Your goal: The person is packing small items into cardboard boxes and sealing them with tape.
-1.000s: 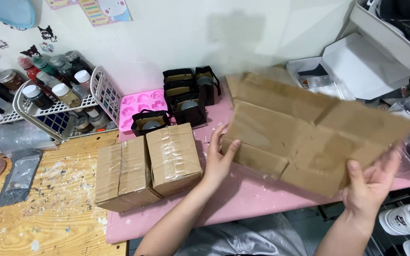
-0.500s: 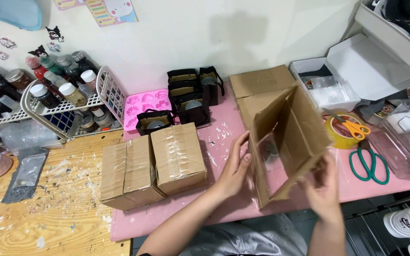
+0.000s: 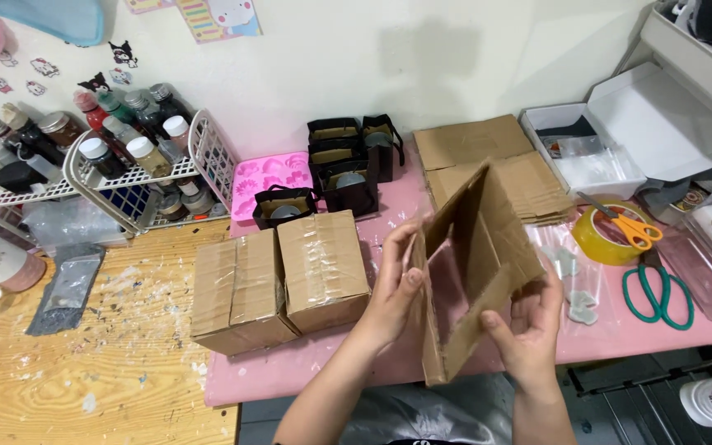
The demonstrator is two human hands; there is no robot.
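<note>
Cardboard box blank (image 3: 475, 264), half unfolded into an open sleeve, stands on end between the two hands over the front edge of the pink counter (image 3: 306, 371). Its long axis runs roughly up and down, with a slight lean away from the person, so the upper end tips toward the back edge and the lower end hangs nearest the body. The left hand (image 3: 395, 288) presses flat against the left wall of the sleeve, fingers spread upward along the panel and thumb by its front edge. The right hand (image 3: 529, 325) clamps the lower right side, thumb on the inner face and fingers wrapped behind the outer panel. Both hands are closed on the cardboard and set apart by the width of the sleeve, which lies directly between them; neither is clearly nearer, though the right sits lower and closer to the bottom flaps.

Just left of the left hand, two taped cardboard boxes (image 3: 278, 276) sit side by side, touching each other, near the seam where the pink surface meets the wooden counter (image 3: 84, 371). Behind the blank, toward the back edge, lies a stack of flat cardboard sheets (image 3: 471, 144). To the right, well apart from the right hand, are a roll of yellow tape (image 3: 603, 239) with orange-handled scissors (image 3: 632, 227) across it and green-handled scissors (image 3: 657, 292) just beside.
</note>
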